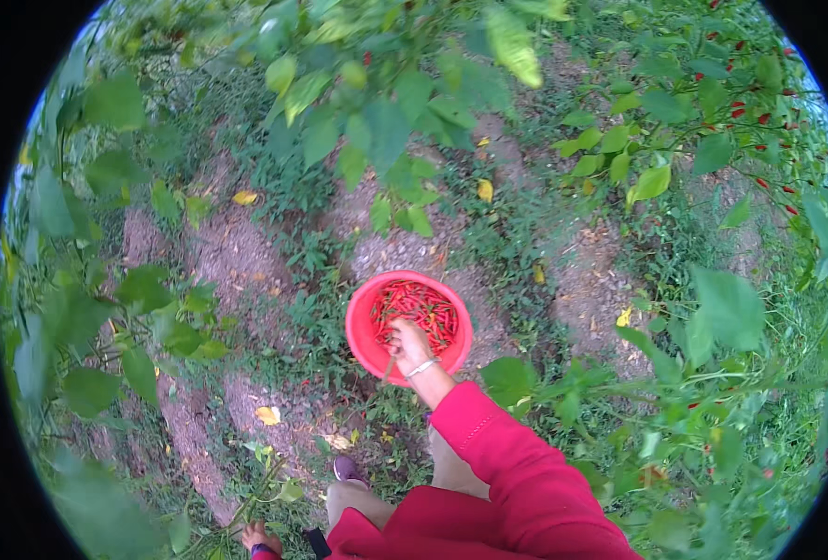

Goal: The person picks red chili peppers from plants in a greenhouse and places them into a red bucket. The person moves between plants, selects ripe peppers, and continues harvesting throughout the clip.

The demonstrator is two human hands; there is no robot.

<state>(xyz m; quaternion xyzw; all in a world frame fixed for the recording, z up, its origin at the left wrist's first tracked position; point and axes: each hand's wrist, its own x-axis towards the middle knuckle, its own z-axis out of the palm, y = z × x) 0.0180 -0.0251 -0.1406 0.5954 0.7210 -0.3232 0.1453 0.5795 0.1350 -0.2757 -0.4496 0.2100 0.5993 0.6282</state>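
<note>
A red plastic bucket [359, 336] stands on the ground before me, with many small red chili peppers [417, 304] inside. My right hand [409, 346], with a pale bracelet at the wrist, is over the bucket's near side, above the peppers. Its fingers are curled, and whether they hold a pepper cannot be told. Low at the left, my left hand [260, 537] is at the stems of a leafy green plant [263, 483]; its grip is partly hidden by the picture's edge and the stems.
Chili plants with ripe red peppers [737, 112] rise at the right. Broad leaves [386, 133] hang in beyond the bucket, and more foliage [92, 388] crowds the left. Soil with low weeds and yellow fallen leaves [268, 415] lies between. My purple shoe [349, 470] is near the bucket.
</note>
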